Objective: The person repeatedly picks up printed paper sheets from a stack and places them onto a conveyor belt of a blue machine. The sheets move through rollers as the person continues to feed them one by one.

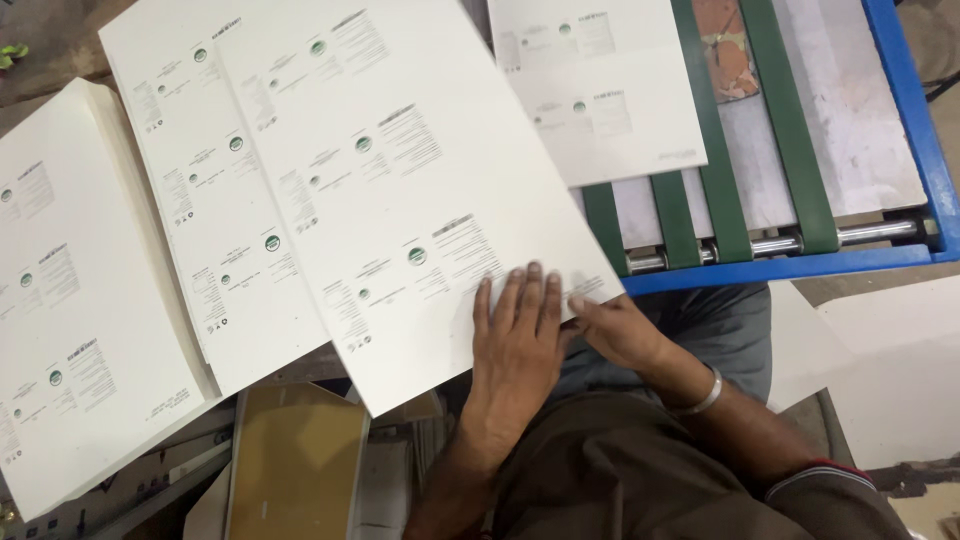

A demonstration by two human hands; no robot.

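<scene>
A large white printed sheet (pixel 400 170), covered in repeated small label prints with green round marks, lies tilted across the middle of the view, its near corner under both hands. The left hand (pixel 515 335) lies flat on that corner, fingers spread and straight, gripping nothing. The right hand (pixel 615 325) touches the sheet's edge just beside it, fingers partly hidden, so I cannot tell its grip. A second printed sheet (pixel 215 230) lies beneath, overlapping a thick stack of sheets (pixel 60 330) at left. Another sheet (pixel 600 90) rests on the green conveyor belts (pixel 715 170) within a blue frame (pixel 915 120).
</scene>
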